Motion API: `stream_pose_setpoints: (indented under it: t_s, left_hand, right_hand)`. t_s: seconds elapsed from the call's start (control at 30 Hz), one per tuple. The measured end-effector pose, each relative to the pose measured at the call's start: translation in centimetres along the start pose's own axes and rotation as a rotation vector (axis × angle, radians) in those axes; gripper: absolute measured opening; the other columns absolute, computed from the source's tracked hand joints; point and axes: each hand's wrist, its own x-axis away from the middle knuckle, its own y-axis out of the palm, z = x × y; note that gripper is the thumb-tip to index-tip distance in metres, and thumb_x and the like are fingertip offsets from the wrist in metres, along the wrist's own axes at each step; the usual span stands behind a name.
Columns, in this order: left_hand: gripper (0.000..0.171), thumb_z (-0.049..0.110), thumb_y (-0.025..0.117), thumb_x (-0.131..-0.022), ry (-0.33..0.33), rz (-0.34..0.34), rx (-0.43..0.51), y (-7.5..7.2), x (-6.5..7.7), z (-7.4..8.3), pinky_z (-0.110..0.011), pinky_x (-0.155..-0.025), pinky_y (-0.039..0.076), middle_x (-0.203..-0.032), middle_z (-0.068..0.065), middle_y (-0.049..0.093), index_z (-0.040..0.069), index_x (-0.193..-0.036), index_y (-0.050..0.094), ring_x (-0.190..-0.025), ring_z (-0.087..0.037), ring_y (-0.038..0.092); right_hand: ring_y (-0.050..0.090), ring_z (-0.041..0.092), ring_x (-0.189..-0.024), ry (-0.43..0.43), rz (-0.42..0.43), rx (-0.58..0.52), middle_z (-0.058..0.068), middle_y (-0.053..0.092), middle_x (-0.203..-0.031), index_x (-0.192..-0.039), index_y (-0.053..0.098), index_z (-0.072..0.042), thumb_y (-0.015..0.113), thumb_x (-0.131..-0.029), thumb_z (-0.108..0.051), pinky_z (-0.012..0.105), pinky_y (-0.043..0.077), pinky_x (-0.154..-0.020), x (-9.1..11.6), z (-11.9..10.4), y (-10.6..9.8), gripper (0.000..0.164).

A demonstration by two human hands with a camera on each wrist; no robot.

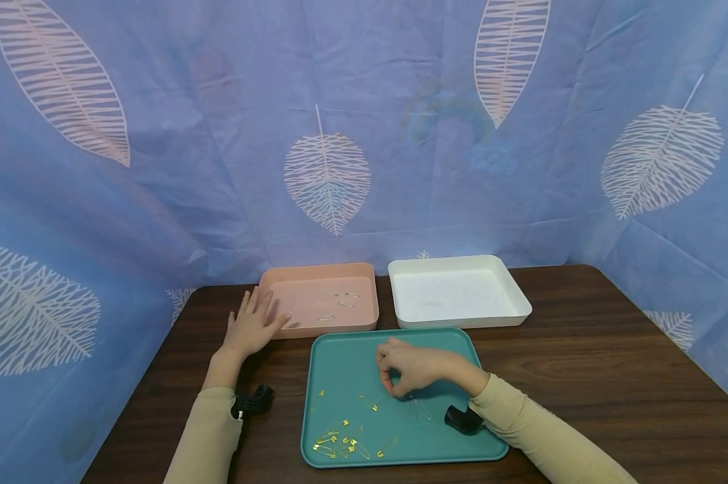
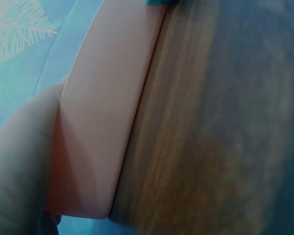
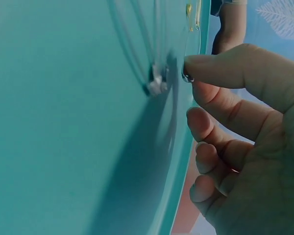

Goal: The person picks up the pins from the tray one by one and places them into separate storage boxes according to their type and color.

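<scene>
My right hand (image 1: 413, 366) is low over the teal tray (image 1: 339, 363), thumb and index finger pinching a silver safety pin (image 3: 187, 77) by its head. Other silver safety pins (image 3: 157, 84) lie on the teal tray just beside those fingertips. Gold safety pins (image 1: 333, 440) are scattered over its front left part, most of them in a loose cluster. With fingers spread, my left hand (image 1: 250, 329) rests at the left front corner of the pink tray (image 1: 303, 299). Several silver pins (image 1: 346, 304) lie inside that pink tray.
A white tray (image 1: 454, 292) stands at the back right, beside the pink one, with no pins visible in it. All three trays sit on a dark wooden table (image 1: 581, 349). A blue leaf-patterned cloth (image 1: 400, 168) hangs behind the table.
</scene>
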Motion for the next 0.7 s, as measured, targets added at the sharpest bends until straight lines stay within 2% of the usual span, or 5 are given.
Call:
stream_pose_setpoints:
  t_s: [0.37, 0.7]
  left_hand:
    - [0.089, 0.066, 0.046, -0.092, 0.0, -0.005, 0.013, -0.1, 0.1, 0.1, -0.075, -0.11, 0.005, -0.164, -0.02, 0.002, 0.017, -0.158, 0.014, -0.151, -0.041, -0.001]
    - [0.089, 0.068, 0.045, -0.092, 0.001, -0.002, 0.006, -0.1, 0.1, 0.1, -0.075, -0.11, 0.006, -0.164, -0.02, 0.003, 0.016, -0.158, 0.014, -0.151, -0.041, 0.0]
  right_hand:
    - [0.03, 0.009, -0.087, -0.031, 0.081, 0.016, -0.008, 0.048, -0.09, -0.07, 0.067, -0.021, 0.073, -0.079, -0.01, 0.022, 0.03, -0.075, -0.9, 0.3, -1.2, 0.016]
    - [0.033, 0.012, -0.089, -0.05, 0.143, 0.05, -0.005, 0.048, -0.092, -0.071, 0.065, -0.021, 0.072, -0.081, -0.01, 0.025, 0.032, -0.076, -2.5, 0.4, -2.2, 0.016]
